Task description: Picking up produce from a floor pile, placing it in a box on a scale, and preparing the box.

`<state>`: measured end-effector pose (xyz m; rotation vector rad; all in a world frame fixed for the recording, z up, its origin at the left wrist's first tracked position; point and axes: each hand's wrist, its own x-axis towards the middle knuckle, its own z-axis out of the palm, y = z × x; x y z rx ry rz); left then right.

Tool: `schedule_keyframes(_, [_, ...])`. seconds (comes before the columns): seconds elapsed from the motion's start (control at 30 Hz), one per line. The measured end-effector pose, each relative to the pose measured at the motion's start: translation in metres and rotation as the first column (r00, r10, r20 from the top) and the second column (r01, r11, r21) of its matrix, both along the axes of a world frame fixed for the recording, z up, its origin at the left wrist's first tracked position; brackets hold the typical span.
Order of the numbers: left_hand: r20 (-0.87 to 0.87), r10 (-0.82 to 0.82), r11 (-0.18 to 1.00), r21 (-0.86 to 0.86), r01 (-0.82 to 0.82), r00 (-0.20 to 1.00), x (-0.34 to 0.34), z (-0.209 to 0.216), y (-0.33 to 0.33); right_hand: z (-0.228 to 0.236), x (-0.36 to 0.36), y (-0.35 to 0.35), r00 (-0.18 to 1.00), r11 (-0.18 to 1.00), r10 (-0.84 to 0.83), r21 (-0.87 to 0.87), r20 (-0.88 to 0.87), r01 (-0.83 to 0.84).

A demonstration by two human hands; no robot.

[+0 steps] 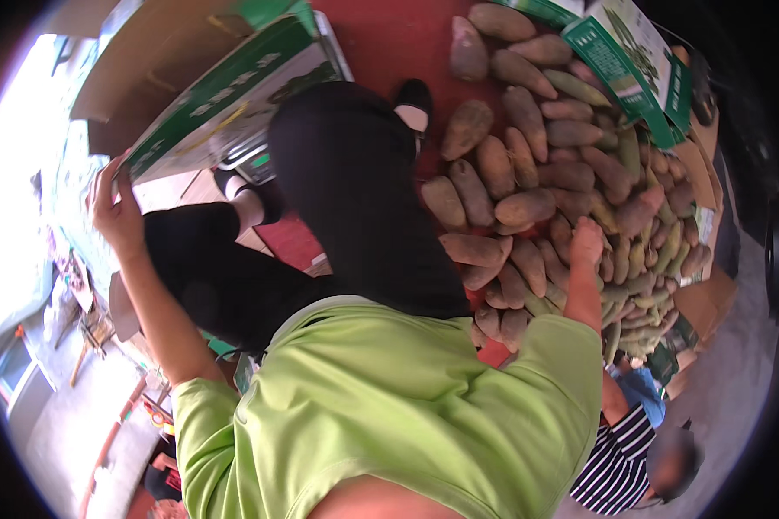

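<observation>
Your left hand [118, 216] is up at the near corner of a green-and-white carton [225, 93], its fingers bent at the cardboard edge; they meet the corner, but you can't tell from this view whether they are clamped on it. The carton stands to your left, tilted in the view, with a wide brown flap [160, 56] spread out beyond its green side. Your right hand [587, 242] reaches out to the other side and is down among the sweet potatoes [495, 166], knuckles upward; its fingertips are hidden, so you can't tell whether they are apart or closed on one. The sweet potatoes lie in a broad, crowded heap to your right, partly on a red sheet [381, 39], with bigger reddish-brown ones nearer your leg and slimmer, greener ones toward the far side. Another green-and-white carton [623, 62] sits at the upper edge of the heap, and brown cardboard [703, 173] borders its outer side. Your legs in black trousers [355, 173] are spread between the first carton and the heap. At the lower right, behind your right arm, is a person in a striped top [616, 467].
</observation>
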<state>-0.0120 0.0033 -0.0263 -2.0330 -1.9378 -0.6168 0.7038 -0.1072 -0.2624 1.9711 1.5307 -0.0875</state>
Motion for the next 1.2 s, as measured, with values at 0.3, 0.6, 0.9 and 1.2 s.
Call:
schedule_keyframes(0.3, [0.001,0.027,0.999,0.018,-0.027,1.0,0.013,0.011,-0.002,0.039,-0.032,0.028,0.972,0.932,0.038,0.358,-0.234,0.049])
schedule_keyframes(0.6, [-0.001,0.011,1.0,0.013,-0.011,1.0,0.008,0.017,-0.004,0.109,-0.063,0.063,0.798,0.655,0.068,0.63,-0.599,0.418])
schedule_keyframes(0.9, [0.026,0.0,1.0,-0.002,0.0,1.0,0.008,0.018,-0.006,0.239,-0.217,0.172,-0.005,0.461,0.629,0.369,-0.777,0.807])
schedule_keyframes(1.2, [0.011,-0.012,1.0,0.016,0.012,1.0,0.006,0.02,-0.008,0.27,-0.402,0.238,-0.643,0.856,0.455,0.104,-0.616,0.506])
